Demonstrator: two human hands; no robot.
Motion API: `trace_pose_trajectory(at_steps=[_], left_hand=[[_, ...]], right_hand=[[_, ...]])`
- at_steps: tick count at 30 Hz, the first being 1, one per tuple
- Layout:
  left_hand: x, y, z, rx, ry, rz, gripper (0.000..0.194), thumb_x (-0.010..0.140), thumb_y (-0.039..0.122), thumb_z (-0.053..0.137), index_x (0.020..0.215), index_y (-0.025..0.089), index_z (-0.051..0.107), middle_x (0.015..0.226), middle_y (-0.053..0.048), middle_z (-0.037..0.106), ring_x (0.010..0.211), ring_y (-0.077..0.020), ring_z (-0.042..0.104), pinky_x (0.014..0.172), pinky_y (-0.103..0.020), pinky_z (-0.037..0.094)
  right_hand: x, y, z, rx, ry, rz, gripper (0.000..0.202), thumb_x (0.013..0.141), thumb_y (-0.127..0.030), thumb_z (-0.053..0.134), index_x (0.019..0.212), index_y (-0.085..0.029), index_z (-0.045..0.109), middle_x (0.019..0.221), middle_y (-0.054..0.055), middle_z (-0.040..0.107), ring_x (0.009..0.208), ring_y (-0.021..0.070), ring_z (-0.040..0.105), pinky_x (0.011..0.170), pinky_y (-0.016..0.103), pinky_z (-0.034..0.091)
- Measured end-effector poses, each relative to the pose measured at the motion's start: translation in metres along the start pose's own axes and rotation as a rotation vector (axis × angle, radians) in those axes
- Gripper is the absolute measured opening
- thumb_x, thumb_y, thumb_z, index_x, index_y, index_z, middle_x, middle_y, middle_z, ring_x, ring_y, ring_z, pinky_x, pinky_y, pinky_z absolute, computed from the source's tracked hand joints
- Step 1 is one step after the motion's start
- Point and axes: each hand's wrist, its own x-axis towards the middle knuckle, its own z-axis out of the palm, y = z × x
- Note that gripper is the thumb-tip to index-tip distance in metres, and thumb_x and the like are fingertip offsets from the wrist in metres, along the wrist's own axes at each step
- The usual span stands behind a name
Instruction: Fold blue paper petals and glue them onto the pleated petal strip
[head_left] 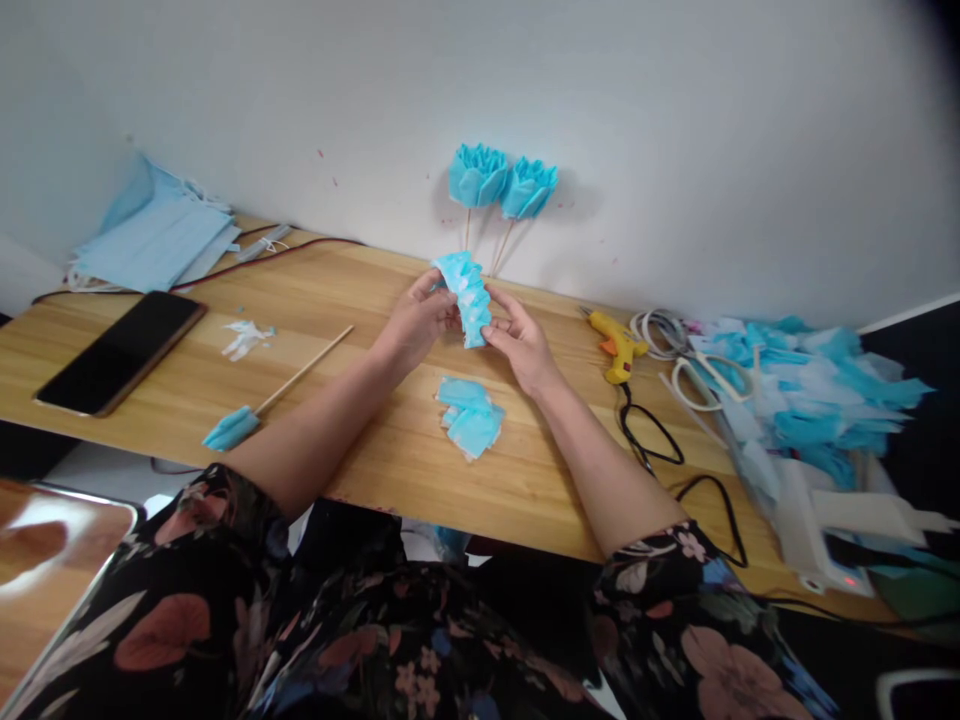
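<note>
A pleated strip of light-blue fabric (pixel 469 295) is held up between my two hands above the middle of the table. My left hand (pixel 422 318) pinches its left side, and my right hand (pixel 520 340) grips its lower right edge with thumb and fingers. On the wood below lie several cut blue fabric pieces (pixel 472 418) in a loose pile. Left of my left forearm rests a thin wooden stick (pixel 304 370) with a rolled blue fabric bud (pixel 231 428) on its end. Behind my hands, two blue fabric flowers (pixel 478 178) on sticks lean against the wall.
A yellow glue gun (pixel 616 345) with a black cord lies right, beside white-handled scissors (pixel 709 382) and a heap of blue and white scraps (pixel 832 385). A white power strip (pixel 814 530) is nearer. Left are a phone (pixel 120 350), face masks (pixel 157 240) and white scraps (pixel 246 338).
</note>
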Motion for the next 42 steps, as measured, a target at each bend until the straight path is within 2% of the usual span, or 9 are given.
trace_pose_trajectory(at_steps=[8, 15, 23, 32, 36, 40, 42], left_hand=[[0.002, -0.002, -0.002, -0.021, -0.008, 0.006, 0.036, 0.076, 0.022, 0.077, 0.110, 0.018, 0.063, 0.086, -0.001, 0.071, 0.075, -0.0149, 0.068, 0.071, -0.027, 0.054], [0.001, -0.004, -0.001, 0.004, -0.081, -0.025, 0.042, 0.072, 0.027, 0.084, 0.109, 0.018, 0.065, 0.080, 0.000, 0.070, 0.065, -0.0126, 0.063, 0.064, -0.026, 0.052], [-0.001, -0.006, -0.003, 0.050, -0.139, -0.033, 0.045, 0.074, 0.027, 0.084, 0.113, 0.018, 0.066, 0.085, -0.002, 0.071, 0.065, -0.0123, 0.064, 0.063, -0.026, 0.051], [0.000, -0.010, -0.001, 0.095, -0.181, -0.029, 0.042, 0.076, 0.032, 0.085, 0.110, 0.017, 0.065, 0.074, 0.000, 0.068, 0.059, -0.0119, 0.062, 0.058, -0.024, 0.050], [-0.003, -0.008, 0.003, 0.092, -0.182, -0.044, 0.038, 0.082, 0.037, 0.080, 0.111, 0.016, 0.065, 0.076, -0.001, 0.068, 0.061, -0.0128, 0.063, 0.059, -0.025, 0.051], [-0.002, -0.010, 0.000, 0.111, -0.187, -0.037, 0.053, 0.073, 0.028, 0.086, 0.120, 0.017, 0.064, 0.078, -0.001, 0.069, 0.060, -0.0129, 0.062, 0.061, -0.026, 0.050], [-0.001, -0.011, -0.002, 0.097, -0.171, -0.037, 0.054, 0.071, 0.026, 0.086, 0.120, 0.017, 0.064, 0.081, -0.002, 0.070, 0.062, -0.0136, 0.063, 0.062, -0.026, 0.050]], right_hand=[[-0.001, -0.002, -0.001, 0.066, 0.009, 0.030, 0.059, 0.083, -0.061, 0.069, 0.134, -0.032, 0.063, 0.099, 0.001, 0.075, 0.092, 0.0216, 0.071, 0.086, 0.041, 0.059], [-0.002, -0.004, 0.002, 0.089, 0.054, 0.035, 0.058, 0.079, -0.056, 0.075, 0.130, -0.032, 0.066, 0.102, 0.000, 0.076, 0.098, 0.0228, 0.069, 0.091, 0.043, 0.057], [-0.001, -0.004, 0.002, 0.101, 0.087, 0.028, 0.062, 0.075, -0.057, 0.080, 0.130, -0.032, 0.065, 0.110, 0.001, 0.075, 0.101, 0.0238, 0.070, 0.091, 0.043, 0.059], [-0.002, -0.008, 0.006, 0.066, 0.083, -0.021, 0.062, 0.075, -0.053, 0.080, 0.130, -0.031, 0.062, 0.126, 0.005, 0.073, 0.119, 0.0287, 0.066, 0.097, 0.047, 0.058], [-0.002, -0.010, 0.007, 0.081, 0.091, -0.029, 0.062, 0.075, -0.052, 0.081, 0.130, -0.032, 0.061, 0.122, 0.004, 0.075, 0.117, 0.0285, 0.068, 0.099, 0.049, 0.058], [-0.001, -0.008, 0.007, 0.090, 0.099, -0.019, 0.065, 0.074, -0.054, 0.082, 0.131, -0.033, 0.061, 0.118, 0.003, 0.076, 0.109, 0.0268, 0.070, 0.094, 0.045, 0.058], [-0.001, -0.005, 0.005, 0.089, 0.114, -0.016, 0.061, 0.078, -0.058, 0.078, 0.130, -0.032, 0.062, 0.112, 0.003, 0.076, 0.102, 0.0252, 0.070, 0.090, 0.043, 0.059]])
